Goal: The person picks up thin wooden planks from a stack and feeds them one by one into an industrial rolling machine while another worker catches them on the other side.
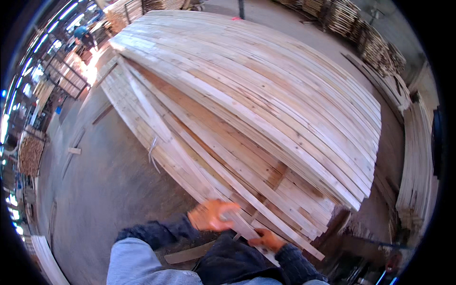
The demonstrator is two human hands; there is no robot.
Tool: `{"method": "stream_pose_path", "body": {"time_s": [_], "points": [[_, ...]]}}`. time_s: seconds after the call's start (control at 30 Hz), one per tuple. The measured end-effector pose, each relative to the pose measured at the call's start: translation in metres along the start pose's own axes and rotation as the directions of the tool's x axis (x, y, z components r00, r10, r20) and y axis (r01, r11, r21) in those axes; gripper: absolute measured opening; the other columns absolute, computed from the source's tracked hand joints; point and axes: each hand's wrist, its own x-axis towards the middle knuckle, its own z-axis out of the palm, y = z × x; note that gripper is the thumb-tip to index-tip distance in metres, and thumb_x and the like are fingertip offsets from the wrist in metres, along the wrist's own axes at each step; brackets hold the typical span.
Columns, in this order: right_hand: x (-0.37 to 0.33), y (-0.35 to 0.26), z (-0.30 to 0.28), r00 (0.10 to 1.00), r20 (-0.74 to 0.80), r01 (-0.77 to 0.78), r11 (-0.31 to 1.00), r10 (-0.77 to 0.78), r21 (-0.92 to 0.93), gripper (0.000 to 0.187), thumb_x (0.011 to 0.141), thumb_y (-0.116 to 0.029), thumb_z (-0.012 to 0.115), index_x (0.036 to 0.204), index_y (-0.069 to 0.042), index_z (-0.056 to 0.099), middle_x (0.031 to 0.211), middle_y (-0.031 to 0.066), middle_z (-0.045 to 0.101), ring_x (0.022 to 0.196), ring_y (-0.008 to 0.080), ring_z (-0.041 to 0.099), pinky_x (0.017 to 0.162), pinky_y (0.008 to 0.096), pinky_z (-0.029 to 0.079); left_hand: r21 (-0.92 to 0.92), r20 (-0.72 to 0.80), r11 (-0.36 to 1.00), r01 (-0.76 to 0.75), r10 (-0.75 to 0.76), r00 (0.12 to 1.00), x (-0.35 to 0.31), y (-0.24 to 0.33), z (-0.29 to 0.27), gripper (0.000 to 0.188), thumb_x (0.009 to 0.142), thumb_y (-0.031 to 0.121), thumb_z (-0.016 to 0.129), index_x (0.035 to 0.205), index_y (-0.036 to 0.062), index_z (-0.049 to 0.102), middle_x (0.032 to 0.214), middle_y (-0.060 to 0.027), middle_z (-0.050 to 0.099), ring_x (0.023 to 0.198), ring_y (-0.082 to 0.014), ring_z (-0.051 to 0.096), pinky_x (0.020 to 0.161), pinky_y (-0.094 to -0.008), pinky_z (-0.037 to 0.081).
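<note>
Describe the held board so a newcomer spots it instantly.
Find the large plank stack, then the lower layer on its left. A long pale board slants across that layer; only it is gripped by the left hand and right hand.

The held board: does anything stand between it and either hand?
Nothing visible except what look like orange gloves: the left hand and right hand both grip the held board. Another loose board lies to its right, without coming between.
</note>
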Motion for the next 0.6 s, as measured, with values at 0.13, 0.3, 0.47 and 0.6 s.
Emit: {"method": "stream_pose_path", "body": {"time_s": [0.13,0.3,0.47,0.6], "points": [[-0.081,0.092,-0.028,0.96,-0.238,0.069,0.949,-0.146,-0.306,0.1,0.071,-0.054,0.092,0.147,0.0,0.057,0.142,0.0216,0.063,0.131,0.0332,0.06,0.114,0.0374,0.044,0.586,0.107,0.789,-0.186,0.153,0.982,0.01,-0.081,-0.076,0.072,0.075,0.038,0.083,0.137,0.0081,0.062,0.132,-0.0176,0.065,0.125,-0.0372,0.061,0.11,-0.0507,0.045],[-0.176,0.173,-0.02,0.847,-0.48,-0.076,0.842,-0.228,-0.534,0.095,0.067,-0.06,0.088,0.143,-0.008,0.063,0.135,0.0227,0.067,0.126,0.0369,0.064,0.109,0.0412,0.049,0.773,0.278,0.607,-0.185,-0.062,0.958,0.033,-0.13,-0.113,0.08,0.064,0.04,0.088,0.137,0.0182,0.063,0.134,-0.0143,0.066,0.127,-0.0357,0.061,0.11,-0.0515,0.044],[-0.212,0.227,0.003,0.749,-0.636,-0.267,0.792,-0.188,-0.549,0.087,0.072,-0.048,0.084,0.149,-0.021,0.056,0.137,0.0196,0.064,0.127,0.0386,0.062,0.11,0.0473,0.047,0.743,0.451,0.606,-0.285,-0.138,0.882,0.052,-0.101,-0.061,0.049,0.064,0.044,0.086,0.103,0.0158,0.074,0.097,-0.0155,0.075,0.093,-0.0362,0.072,0.085,-0.0498,0.057],[-0.233,0.293,0.012,0.637,-0.724,-0.331,0.754,-0.264,-0.567,0.084,0.07,-0.036,0.086,0.148,-0.022,0.057,0.138,0.0109,0.066,0.131,0.0335,0.06,0.112,0.0469,0.045,0.685,0.39,0.631,-0.363,0.103,0.915,0.026,-0.068,-0.01,0.049,0.059,0.04,0.086,0.097,0.0122,0.072,0.092,-0.0147,0.071,0.089,-0.0368,0.069,0.078,-0.052,0.054]]}}
